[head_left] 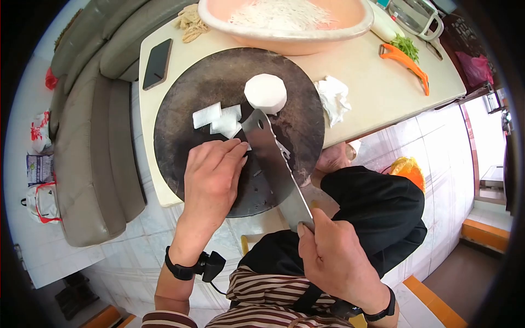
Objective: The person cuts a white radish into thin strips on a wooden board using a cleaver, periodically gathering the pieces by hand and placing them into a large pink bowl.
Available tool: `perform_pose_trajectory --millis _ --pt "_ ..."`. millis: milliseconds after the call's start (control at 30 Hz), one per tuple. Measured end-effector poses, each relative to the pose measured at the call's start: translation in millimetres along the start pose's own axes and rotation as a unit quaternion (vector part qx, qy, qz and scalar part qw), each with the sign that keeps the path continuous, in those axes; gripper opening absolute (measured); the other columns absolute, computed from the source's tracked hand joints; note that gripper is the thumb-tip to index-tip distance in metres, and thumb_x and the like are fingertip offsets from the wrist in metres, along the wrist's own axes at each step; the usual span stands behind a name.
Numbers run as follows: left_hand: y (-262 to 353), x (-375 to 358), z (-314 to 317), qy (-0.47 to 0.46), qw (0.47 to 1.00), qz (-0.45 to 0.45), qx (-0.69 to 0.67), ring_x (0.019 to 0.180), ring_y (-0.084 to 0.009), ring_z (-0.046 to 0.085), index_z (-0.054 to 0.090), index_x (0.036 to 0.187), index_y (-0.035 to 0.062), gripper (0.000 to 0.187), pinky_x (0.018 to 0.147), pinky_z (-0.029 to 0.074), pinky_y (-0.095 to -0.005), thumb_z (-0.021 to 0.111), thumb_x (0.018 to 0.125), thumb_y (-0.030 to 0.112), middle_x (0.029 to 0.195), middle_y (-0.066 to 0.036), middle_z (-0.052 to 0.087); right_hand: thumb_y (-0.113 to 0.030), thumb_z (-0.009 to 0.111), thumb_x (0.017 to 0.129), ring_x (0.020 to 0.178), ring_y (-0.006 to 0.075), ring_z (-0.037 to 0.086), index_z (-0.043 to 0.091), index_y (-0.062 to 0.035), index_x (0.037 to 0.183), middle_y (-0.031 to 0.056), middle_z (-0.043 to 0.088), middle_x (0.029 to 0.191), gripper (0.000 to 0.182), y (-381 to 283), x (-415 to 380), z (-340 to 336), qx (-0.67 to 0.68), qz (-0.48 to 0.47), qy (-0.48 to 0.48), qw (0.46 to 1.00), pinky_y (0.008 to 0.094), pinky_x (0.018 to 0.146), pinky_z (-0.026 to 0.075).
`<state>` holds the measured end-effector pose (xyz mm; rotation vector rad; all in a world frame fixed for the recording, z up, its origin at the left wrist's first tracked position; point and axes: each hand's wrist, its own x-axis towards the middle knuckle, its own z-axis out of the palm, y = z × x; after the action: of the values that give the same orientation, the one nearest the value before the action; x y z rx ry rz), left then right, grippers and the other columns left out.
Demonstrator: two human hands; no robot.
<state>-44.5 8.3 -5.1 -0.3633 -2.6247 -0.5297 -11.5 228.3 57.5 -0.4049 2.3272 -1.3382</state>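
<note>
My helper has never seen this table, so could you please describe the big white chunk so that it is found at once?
On the pale table, find the dark round board. On its far half, toward the peach basin, the white chunk sits just beyond the cleaver. Unlike the thin slices to its left, it is one thick block with a many-sided top.
</note>
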Motion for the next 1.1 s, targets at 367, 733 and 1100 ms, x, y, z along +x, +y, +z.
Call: perform_pose_trajectory --millis 367,733,1100 --pt "-4.4 1.0 -2.1 -0.029 0.999 0.024 0.021 0.087 -0.0258 0.063 0.068 0.102 0.0024 0.033 0.077 0.048 -0.0368 0.068 0.07 -0.007 0.094 -0.007 0.067 0.001 0.054 0.092 0.05 0.0363 0.052 0.048 0.0052 0.083 0.019 0.052 0.057 0.013 13.7 4.9 -1.3 0.008 0.015 0.014 1.0 0.0396 0.05 0.039" --pt "-6.2 6.8 5.8 -0.022 0.998 0.051 0.023 0.087 -0.0253 0.062 0.068 0.103 0.0009 0.033 0.079 0.049 -0.0365 0.066 0.071 -0.006 0.093 -0.008 0.065 0.002 0.054 0.092 0.049 0.0253 0.054 0.052 0.0059 0.09 0.0136 0.054 0.058 0.005 9.7 5.4 -11.3 0.007 0.004 0.028 1.0 0.0349 0.049 0.039" --pt "-1.3 3.3 -9.9 -0.101 0.99 0.086 -0.05 0.096 -0.027 0.062 0.068 0.101 0.0005 0.034 0.086 0.049 -0.0375 0.064 0.067 -0.005 0.098 -0.009 0.066 0.002 0.058 0.09 0.049 0.0366 0.052 0.049 0.0043 0.082 0.0186 0.05 0.058 0.012 12.0 -0.6 -9.5 -0.002 0.007 0.027 1.0 0.0395 0.047 0.036"
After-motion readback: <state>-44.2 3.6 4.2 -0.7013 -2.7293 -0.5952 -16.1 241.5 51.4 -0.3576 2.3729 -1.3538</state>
